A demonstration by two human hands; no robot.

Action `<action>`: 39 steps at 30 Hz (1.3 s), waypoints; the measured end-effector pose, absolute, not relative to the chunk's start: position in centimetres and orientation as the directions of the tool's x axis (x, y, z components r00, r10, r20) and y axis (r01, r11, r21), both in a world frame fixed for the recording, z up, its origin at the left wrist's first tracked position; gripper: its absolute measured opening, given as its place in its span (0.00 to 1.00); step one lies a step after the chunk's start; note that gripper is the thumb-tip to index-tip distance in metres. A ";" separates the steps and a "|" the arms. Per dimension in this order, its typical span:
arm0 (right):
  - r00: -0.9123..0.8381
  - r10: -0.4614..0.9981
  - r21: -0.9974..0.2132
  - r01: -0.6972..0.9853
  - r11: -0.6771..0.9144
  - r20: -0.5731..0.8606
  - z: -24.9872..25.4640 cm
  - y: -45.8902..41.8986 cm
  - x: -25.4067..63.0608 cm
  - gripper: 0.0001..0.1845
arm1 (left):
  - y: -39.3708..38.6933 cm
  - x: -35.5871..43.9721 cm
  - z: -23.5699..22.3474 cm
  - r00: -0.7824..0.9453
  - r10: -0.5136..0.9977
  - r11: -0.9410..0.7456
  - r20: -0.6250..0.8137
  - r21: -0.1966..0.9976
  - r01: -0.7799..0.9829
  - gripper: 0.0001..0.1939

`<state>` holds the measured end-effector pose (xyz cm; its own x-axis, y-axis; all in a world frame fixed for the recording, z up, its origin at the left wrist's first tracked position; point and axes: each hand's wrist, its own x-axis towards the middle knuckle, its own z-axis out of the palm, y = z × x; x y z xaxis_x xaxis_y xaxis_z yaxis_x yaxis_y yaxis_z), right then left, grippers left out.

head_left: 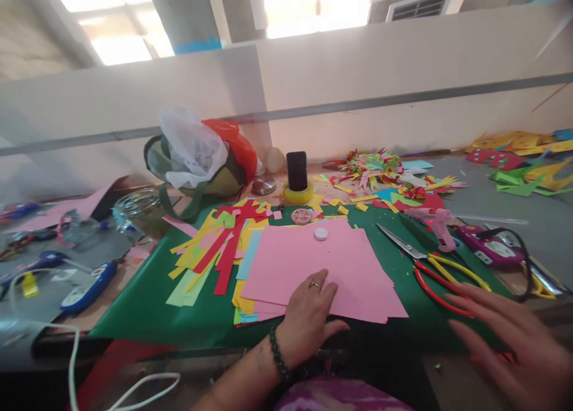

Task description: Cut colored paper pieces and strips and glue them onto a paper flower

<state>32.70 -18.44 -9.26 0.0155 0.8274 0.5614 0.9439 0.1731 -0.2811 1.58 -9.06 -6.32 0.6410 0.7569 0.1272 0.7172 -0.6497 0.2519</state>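
My left hand (308,315), with a ring and a beaded bracelet, rests on the front edge of a stack of pink paper sheets (358,280). Its fingers lie on the top sheet and the thumb is out to the side. A small white round cap (320,234) sits on the pink paper. At the lower right, my right hand (519,345) is somewhat blurred, its fingers apart and nothing seen between them. It is close to the scissors (412,250), beside their red and yellow handles; whether it touches them I cannot tell. The scissors' blades point away to the left.
Paper strips (224,238) lie left of the stack. Behind stand a phone (296,169) on a yellow tape roll (298,194) and a bag (197,160). A pink glue gun (434,220), purple device (490,244), glass jar (143,211) and white cable (74,363) are around.
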 end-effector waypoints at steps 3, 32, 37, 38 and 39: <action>-0.258 0.845 -0.277 0.866 0.417 0.468 -5.9 -15.5 27.6 0.27 | -9.0 0.5 -5.8 0.643 0.751 -0.660 0.147 0.196 0.726 0.46; -0.594 0.805 0.019 0.805 0.594 0.009 -1.5 4.8 11.5 0.25 | -6.6 -4.4 -5.1 0.517 0.826 -0.564 0.225 0.329 0.757 0.38; -0.694 0.706 0.003 0.714 0.700 0.140 0.2 -0.7 14.2 0.16 | -3.6 -14.4 -1.6 -0.349 0.929 0.340 0.120 0.089 0.936 0.16; -0.721 0.674 0.011 0.684 0.729 0.165 0.1 -2.0 14.8 0.14 | -2.8 -16.1 -1.3 -0.458 0.885 0.455 0.088 0.046 0.889 0.16; -0.742 0.645 0.015 0.658 0.753 0.186 -0.1 -3.1 15.4 0.13 | -2.2 -17.4 -1.2 -0.504 0.859 0.503 0.087 0.038 0.864 0.17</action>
